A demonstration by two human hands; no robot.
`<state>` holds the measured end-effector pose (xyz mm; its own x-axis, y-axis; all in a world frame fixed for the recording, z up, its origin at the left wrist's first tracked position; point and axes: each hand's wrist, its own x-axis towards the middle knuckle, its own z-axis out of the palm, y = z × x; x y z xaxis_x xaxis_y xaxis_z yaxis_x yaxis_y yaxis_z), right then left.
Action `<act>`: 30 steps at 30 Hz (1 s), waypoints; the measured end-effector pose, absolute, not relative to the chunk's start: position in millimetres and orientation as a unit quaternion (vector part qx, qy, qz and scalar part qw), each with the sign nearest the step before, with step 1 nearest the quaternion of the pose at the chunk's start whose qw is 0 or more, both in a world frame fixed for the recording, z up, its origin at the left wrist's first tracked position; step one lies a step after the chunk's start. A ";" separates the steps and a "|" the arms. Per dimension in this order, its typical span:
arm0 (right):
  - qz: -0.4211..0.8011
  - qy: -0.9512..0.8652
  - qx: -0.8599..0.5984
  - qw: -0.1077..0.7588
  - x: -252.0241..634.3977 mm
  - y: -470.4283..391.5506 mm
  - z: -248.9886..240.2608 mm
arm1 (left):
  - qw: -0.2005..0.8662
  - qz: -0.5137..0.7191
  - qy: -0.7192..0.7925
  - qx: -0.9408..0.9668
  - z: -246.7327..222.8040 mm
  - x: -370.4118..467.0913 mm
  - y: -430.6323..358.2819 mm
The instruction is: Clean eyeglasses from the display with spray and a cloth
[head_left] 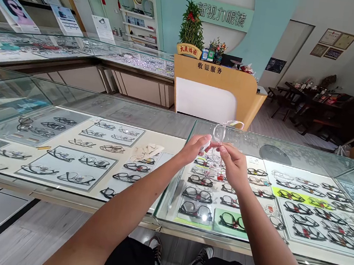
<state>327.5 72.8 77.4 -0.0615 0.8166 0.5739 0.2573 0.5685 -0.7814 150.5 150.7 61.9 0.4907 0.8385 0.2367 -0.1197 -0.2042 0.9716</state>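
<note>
I held clear-framed eyeglasses [225, 132] above the glass display surface [152, 120], left hand [196, 149] and right hand [233, 164] fingers pinched on the frame, lenses raised beyond fingertips, seemingly for inspection.

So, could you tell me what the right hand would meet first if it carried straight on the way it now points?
The right hand points up and left at the clear glasses frame it already pinches, so next it would likely meet the left hand, gripping the same frame just beyond.
</note>
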 end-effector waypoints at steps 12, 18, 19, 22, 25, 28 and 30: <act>0.351 -0.540 -0.429 0.633 334.3 80.9 77.6 | 0.510 0.337 0.280 0.740 57.4 163.2 135.8; 0.353 -0.544 -0.430 0.628 333.0 80.6 76.4 | 0.532 0.345 0.275 0.722 55.7 163.9 135.1; 0.354 -0.544 -0.430 0.627 333.4 80.9 75.7 | 0.540 0.355 0.268 0.715 56.1 162.3 136.7; 0.342 -0.548 -0.440 0.623 335.7 82.6 73.6 | 0.538 0.406 0.272 0.687 56.7 155.4 147.6; 0.336 -0.547 -0.446 0.624 338.2 85.5 71.6 | 0.491 0.482 0.346 0.638 51.5 146.4 169.2; 0.339 -0.538 -0.445 0.630 340.6 88.6 69.5 | 0.432 0.512 0.469 0.575 38.9 135.1 196.5; 0.337 -0.537 -0.448 0.630 342.0 90.0 68.4 | 0.399 0.503 0.533 0.551 29.3 125.0 213.1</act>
